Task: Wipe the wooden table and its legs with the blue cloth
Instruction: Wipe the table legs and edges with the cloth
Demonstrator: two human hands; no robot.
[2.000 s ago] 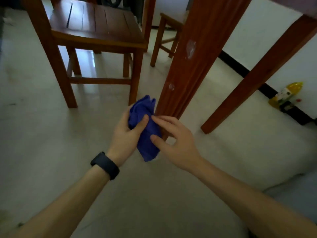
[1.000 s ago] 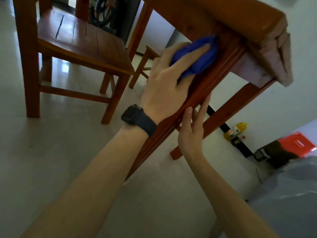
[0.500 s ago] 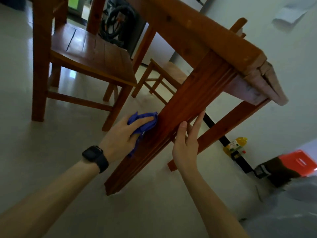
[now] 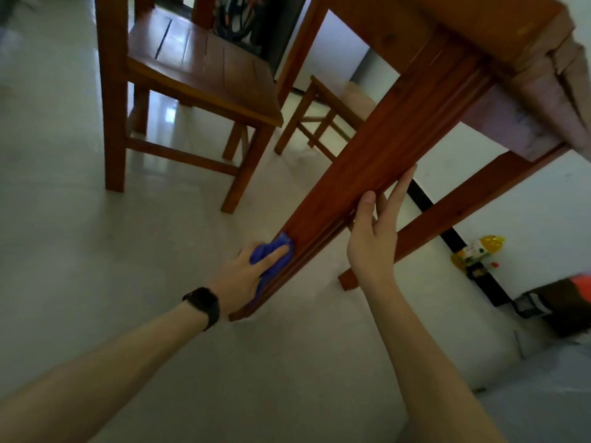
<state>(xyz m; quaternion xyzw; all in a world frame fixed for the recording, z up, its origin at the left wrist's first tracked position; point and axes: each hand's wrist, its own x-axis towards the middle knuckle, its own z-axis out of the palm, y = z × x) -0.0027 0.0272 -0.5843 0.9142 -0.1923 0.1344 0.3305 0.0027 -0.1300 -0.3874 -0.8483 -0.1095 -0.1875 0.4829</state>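
The blue cloth [image 4: 271, 254] lies bunched against the lower part of the near table leg [image 4: 361, 174], close to its foot on the floor [image 4: 96, 251]. The left hand [image 4: 246, 276] presses it there; its fingers [image 4: 276, 251] lie over the cloth and clench it against the wood, so most of the cloth is under the palm and only a fold shows above the fingertip. To do this step well, I think the cloth should stay flat on the wood, follow the grooves along the leg, and reach the very bottom edge. The right hand [image 4: 372, 241] holds nothing: its fingers [image 4: 399, 187] are stretched open and rest along the right side of the leg, higher than the cloth, steadying it.
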